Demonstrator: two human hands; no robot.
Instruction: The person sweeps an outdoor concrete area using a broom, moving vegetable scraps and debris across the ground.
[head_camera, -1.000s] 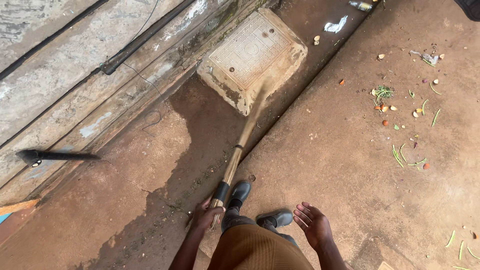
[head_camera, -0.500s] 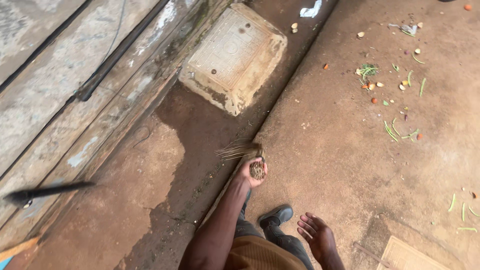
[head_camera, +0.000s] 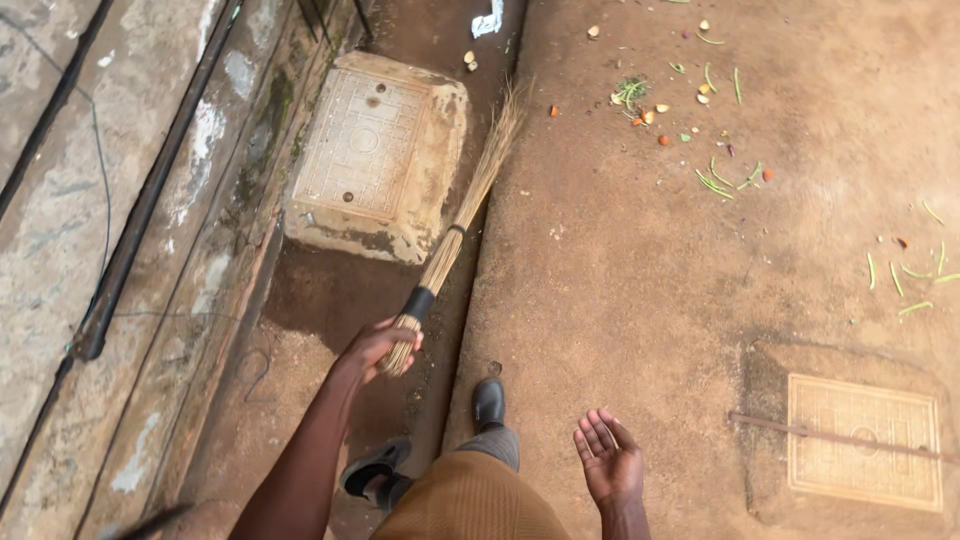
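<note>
The left hand (head_camera: 378, 345) is closed around the bound end of a stick broom (head_camera: 462, 222), just below its black band, while the right hand (head_camera: 608, 462) is free, its palm turned up and its fingers spread, holding nothing. The two hands are well apart. The step in hand seems to be sweeping along the shallow gutter (head_camera: 440, 330) that runs between the wall side and the wider ground. The broom is stretched forward, and its tips reach up to the far right corner of a raised concrete cover (head_camera: 372, 150). As I judge it, the next move calls for a firm one-hand grip and a stroke that pulls the tips along the gutter, close to the edge of the cover without catching on it. The broom is a thin bundle of dry, pale brown sticks, tight at the handle end and fanning a little toward the tips; it looks light and flexible. Further out on the ground (head_camera: 640, 260), toward the far right, lie green scraps and small orange bits (head_camera: 715, 180), and a flat square cover (head_camera: 866, 442) sits at the near right.
</note>
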